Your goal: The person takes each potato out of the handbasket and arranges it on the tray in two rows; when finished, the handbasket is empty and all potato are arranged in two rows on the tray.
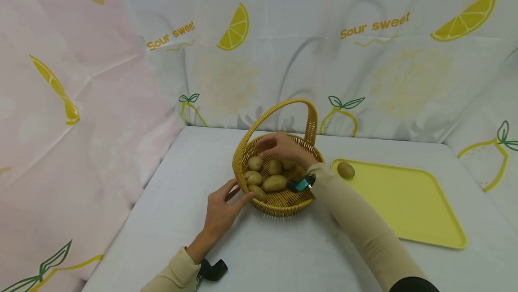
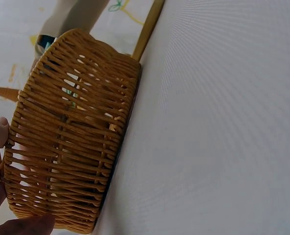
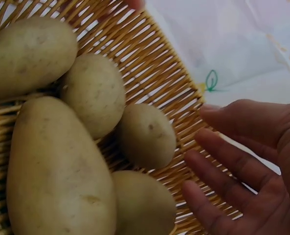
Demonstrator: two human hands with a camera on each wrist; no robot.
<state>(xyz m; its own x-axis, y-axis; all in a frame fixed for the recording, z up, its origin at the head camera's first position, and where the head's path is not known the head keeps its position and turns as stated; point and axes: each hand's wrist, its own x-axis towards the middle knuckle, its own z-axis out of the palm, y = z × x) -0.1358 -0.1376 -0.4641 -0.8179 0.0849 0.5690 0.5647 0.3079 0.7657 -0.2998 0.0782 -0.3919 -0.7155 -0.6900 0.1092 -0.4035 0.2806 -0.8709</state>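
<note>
A wicker basket (image 1: 283,211) with a tall arched handle (image 1: 263,121) stands on the table, and several potatoes (image 1: 275,183) lie inside it. My left hand (image 1: 222,209) grips the basket's rim at the left foot of the handle; in the left wrist view its fingertips touch the woven wall (image 2: 71,132). Over the far side of the basket is my right hand (image 1: 283,146), its fingers loosely spread. The right wrist view shows nothing in that hand, with a small potato (image 3: 147,136) just beside its fingertips and a large potato (image 3: 61,171) farther off.
To the right of the basket lies a yellow tray (image 1: 408,202), with a single potato (image 1: 346,170) in its far left corner. A white cloth covers the table (image 1: 170,193). Lemon-printed fabric (image 1: 283,58) hangs behind and at the sides.
</note>
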